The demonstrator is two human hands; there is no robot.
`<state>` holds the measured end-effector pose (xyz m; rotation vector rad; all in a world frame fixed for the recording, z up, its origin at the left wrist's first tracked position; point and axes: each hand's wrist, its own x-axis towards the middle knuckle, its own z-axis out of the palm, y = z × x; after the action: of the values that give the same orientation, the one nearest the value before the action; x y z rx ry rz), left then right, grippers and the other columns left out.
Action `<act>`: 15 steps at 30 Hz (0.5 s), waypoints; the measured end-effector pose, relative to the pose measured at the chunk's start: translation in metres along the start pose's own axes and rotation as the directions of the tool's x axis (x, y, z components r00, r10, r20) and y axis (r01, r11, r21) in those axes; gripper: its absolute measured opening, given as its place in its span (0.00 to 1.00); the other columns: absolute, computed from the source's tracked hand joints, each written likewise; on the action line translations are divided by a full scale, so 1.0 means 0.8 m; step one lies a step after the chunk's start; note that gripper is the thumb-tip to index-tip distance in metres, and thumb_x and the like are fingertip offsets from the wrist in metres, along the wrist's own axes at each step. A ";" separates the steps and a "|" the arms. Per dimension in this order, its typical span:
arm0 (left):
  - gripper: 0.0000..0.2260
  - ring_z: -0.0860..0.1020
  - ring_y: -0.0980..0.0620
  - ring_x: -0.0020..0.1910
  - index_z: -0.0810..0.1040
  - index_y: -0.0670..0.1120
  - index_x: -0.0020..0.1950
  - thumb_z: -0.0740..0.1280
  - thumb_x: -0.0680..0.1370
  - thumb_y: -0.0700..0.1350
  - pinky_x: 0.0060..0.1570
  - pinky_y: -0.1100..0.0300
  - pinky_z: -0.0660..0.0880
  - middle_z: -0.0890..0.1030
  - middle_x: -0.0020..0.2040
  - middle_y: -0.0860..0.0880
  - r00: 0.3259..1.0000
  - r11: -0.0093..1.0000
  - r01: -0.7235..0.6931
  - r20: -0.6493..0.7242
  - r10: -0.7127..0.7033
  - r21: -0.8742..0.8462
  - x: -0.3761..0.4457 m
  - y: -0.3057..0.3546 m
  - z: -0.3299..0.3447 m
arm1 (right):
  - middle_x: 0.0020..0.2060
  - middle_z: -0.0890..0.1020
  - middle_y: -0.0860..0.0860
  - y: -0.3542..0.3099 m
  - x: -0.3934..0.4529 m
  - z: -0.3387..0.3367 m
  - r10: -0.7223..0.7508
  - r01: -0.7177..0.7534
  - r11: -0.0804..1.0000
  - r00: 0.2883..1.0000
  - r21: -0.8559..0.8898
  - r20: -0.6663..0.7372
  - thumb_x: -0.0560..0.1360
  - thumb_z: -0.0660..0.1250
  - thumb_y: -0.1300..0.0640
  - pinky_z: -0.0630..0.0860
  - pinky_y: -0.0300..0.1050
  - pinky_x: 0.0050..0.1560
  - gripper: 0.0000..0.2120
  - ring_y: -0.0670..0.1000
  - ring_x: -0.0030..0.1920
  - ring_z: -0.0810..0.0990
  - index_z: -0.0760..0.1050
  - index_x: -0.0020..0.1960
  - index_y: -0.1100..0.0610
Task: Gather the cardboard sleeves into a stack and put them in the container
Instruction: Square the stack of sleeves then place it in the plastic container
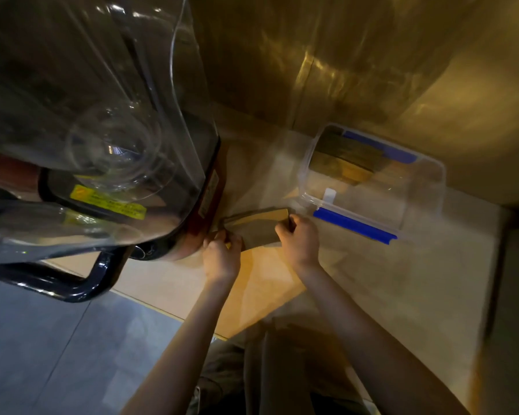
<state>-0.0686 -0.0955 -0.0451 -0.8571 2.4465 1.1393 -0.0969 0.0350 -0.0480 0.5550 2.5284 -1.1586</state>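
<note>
A small pile of brown cardboard sleeves [259, 227] lies flat on the counter, curved edges roughly lined up. My left hand [222, 254] grips the pile's left end. My right hand [297, 239] pinches its right end. To the right stands a clear plastic container [417, 202] with blue clips, open on top. Inside it, at the far end, a dark stack of sleeves [346, 158] stands on edge.
A large clear-domed machine [102, 130] with a black handle and a yellow label stands close on the left, almost touching the sleeves. A brown wall runs behind the counter. The counter's front edge [150, 304] drops to a grey floor at the lower left.
</note>
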 end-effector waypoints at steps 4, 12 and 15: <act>0.18 0.64 0.39 0.67 0.70 0.37 0.64 0.60 0.77 0.45 0.64 0.54 0.63 0.70 0.66 0.34 1.000 1.000 0.009 0.001 -0.009 0.030 -0.004 0.001 0.000 | 0.50 0.80 0.58 0.004 -0.001 -0.001 -0.050 0.049 0.999 0.997 -0.022 -0.054 0.73 0.67 0.55 0.71 0.46 0.53 0.11 0.57 0.55 0.75 0.77 0.51 0.61; 0.29 0.65 0.39 0.68 0.61 0.41 0.70 0.65 0.74 0.50 0.67 0.45 0.65 0.66 0.69 0.39 0.995 0.978 0.101 0.012 -0.101 -0.185 -0.001 -0.006 0.005 | 0.53 0.82 0.53 0.019 0.011 0.004 0.091 -0.103 0.955 0.994 0.279 0.057 0.62 0.71 0.44 0.73 0.56 0.63 0.23 0.54 0.58 0.77 0.76 0.55 0.53; 0.28 0.66 0.39 0.66 0.62 0.39 0.70 0.65 0.74 0.49 0.66 0.46 0.66 0.67 0.68 0.37 0.995 0.982 0.102 0.013 -0.101 -0.161 0.002 -0.003 0.008 | 0.52 0.81 0.54 0.002 0.012 -0.006 0.119 -0.183 0.877 0.979 0.445 0.168 0.66 0.72 0.63 0.75 0.44 0.57 0.16 0.53 0.55 0.79 0.76 0.53 0.57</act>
<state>-0.0685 -0.0924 -0.0516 -1.0133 2.3016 1.3136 -0.1049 0.0413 -0.0501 0.7412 2.0510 -1.6811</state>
